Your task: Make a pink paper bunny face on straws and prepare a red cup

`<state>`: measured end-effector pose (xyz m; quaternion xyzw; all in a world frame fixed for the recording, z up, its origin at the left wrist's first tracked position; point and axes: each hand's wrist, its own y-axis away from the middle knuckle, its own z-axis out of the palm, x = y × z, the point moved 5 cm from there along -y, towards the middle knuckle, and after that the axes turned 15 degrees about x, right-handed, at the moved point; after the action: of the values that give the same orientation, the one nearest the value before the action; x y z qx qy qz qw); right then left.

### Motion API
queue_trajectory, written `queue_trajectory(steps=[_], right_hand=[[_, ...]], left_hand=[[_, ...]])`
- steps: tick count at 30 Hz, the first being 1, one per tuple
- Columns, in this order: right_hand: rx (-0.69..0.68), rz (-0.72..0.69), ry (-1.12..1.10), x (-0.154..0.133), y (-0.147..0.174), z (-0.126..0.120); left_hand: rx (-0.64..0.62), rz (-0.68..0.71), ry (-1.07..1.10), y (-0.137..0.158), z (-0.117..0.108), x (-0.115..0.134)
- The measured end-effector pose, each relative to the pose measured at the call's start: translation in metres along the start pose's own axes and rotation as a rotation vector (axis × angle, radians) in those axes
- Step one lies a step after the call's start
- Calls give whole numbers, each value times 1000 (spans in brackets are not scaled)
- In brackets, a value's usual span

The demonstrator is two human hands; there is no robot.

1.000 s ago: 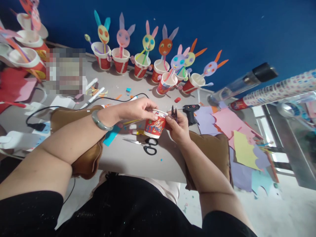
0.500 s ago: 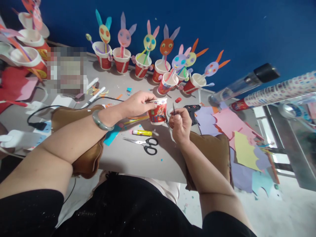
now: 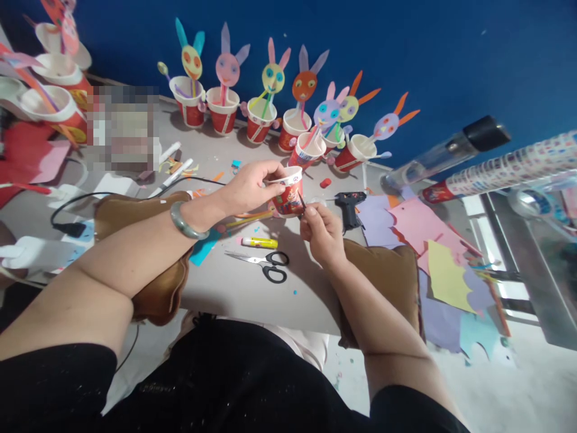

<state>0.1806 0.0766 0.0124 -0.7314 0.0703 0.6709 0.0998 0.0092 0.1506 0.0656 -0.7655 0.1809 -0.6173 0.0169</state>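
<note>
My left hand (image 3: 256, 187) grips a red and white paper cup (image 3: 288, 198) by its rim, fingers inside the opening and thumb on the outer wall. The cup is raised over the table and tilted so its opening shows a little. In my closed right hand (image 3: 323, 236) is a thin, dark, pointed tool (image 3: 302, 202); its tip is at the right side of the cup. Whether the tip pierces the wall I cannot tell. Below the cup lie a yellow glue stick (image 3: 260, 243) and black-handled scissors (image 3: 270, 261). A black glue gun (image 3: 350, 209) rests right of my right hand.
Several cups with paper rabbit heads (image 3: 224, 111) line the blue wall. Stacked paper cups (image 3: 509, 171) and a clear tube (image 3: 442, 153) lie at the right, above coloured paper sheets (image 3: 446, 273). Brown cushions (image 3: 383, 276) lie under my forearms. A black cable (image 3: 112, 193) runs at the left.
My right hand has moved left, bringing the tool's tip to the cup. The cup has risen slightly and tipped, showing more of its opening. More of the glue gun is visible.
</note>
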Motion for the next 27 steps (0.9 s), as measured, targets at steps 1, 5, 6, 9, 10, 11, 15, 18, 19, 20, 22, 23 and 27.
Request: queue_trajectory(steps=[1,5,6,9,10,11,15,18,19,20,22,23,27], right_hand=[[-20,58,-59,1,0,2],[-79,234,-195,0,3,10],[-94,272,-205,-1,3,11],[-111,361,-239,-2,5,13],[-107,382,-254,-2,5,13],[-102,400,-269,-2,6,13],[-116,458,-311,-4,7,14],[-142,489,-334,-6,8,16],[-152,499,-339,-7,9,16],[-162,511,-341,-7,9,16],[-172,532,-340,-7,10,17],[-173,541,-339,-8,10,17],[-172,545,-350,-8,11,17]], left_hand=[[9,13,-4,0,0,1],[45,50,-56,1,-1,4],[52,55,-69,1,-2,4],[46,57,-82,3,-1,6],[40,55,-80,4,-1,6],[35,53,-77,4,0,7],[32,50,-72,6,0,7],[41,72,-96,6,1,6],[45,83,-103,6,1,5],[48,96,-108,6,2,5],[48,118,-109,6,3,4],[46,126,-108,6,3,3],[42,144,-105,7,3,3]])
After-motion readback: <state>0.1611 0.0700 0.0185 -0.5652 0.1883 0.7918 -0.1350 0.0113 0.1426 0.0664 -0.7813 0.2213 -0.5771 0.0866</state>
